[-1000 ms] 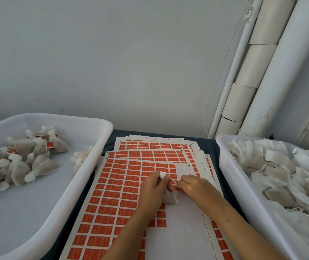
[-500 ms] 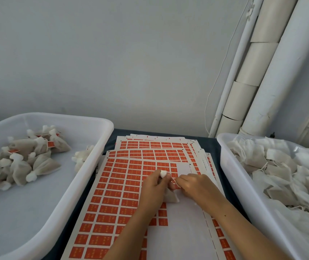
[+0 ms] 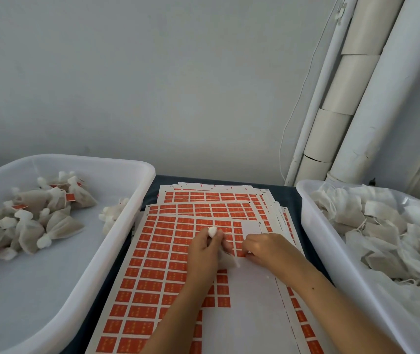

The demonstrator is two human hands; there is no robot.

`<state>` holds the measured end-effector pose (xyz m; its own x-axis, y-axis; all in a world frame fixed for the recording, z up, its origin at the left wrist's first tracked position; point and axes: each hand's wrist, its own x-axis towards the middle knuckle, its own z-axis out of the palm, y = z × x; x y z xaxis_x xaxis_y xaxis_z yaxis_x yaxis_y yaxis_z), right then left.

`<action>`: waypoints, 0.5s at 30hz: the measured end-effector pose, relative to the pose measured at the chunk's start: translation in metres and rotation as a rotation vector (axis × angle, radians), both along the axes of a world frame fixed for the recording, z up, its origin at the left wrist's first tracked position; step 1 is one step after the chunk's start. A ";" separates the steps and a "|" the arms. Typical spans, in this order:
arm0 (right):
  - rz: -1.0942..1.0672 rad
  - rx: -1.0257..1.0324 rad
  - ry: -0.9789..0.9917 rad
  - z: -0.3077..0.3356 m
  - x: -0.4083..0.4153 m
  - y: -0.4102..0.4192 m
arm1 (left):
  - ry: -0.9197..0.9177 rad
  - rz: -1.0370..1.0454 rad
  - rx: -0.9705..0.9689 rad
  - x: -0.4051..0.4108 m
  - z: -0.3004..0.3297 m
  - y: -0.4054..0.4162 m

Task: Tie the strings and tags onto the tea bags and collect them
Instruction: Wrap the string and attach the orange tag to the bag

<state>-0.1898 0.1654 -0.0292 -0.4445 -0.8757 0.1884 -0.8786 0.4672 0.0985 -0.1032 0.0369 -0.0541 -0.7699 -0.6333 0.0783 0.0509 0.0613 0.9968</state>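
Two hands busy: your left hand (image 3: 205, 247) grips the tea bag (image 3: 225, 258) by its bunched neck over the tag sheets (image 3: 152, 267), steadying it while your right hand (image 3: 267, 247) pinches a tag (image 3: 241, 253).

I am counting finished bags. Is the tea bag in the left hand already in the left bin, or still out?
Still out. The left hand holds the tea bag over the tag sheets, beside the left bin.

The lone head-worn camera is looking forward and down, close over the label sheets (image 3: 168, 264), facing the wall (image 3: 152, 72).
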 end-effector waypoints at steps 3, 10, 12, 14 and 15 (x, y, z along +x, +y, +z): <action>0.008 0.030 0.012 -0.004 -0.001 0.000 | -0.004 0.012 0.009 -0.001 -0.002 -0.001; 0.063 -0.016 0.152 -0.002 0.004 0.001 | -0.005 0.011 0.019 -0.001 -0.001 0.000; 0.058 -0.049 0.158 -0.002 0.005 0.000 | -0.008 0.008 0.011 -0.001 -0.001 0.001; 0.044 -0.077 0.126 -0.001 0.005 -0.001 | -0.013 0.012 0.003 -0.001 0.000 0.001; 0.037 -0.081 0.113 0.001 0.005 -0.002 | -0.015 0.013 0.002 -0.001 0.001 0.001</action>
<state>-0.1846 0.1634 -0.0281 -0.3839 -0.8710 0.3065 -0.8809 0.4450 0.1612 -0.1039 0.0377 -0.0533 -0.7626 -0.6435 0.0653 0.0349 0.0598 0.9976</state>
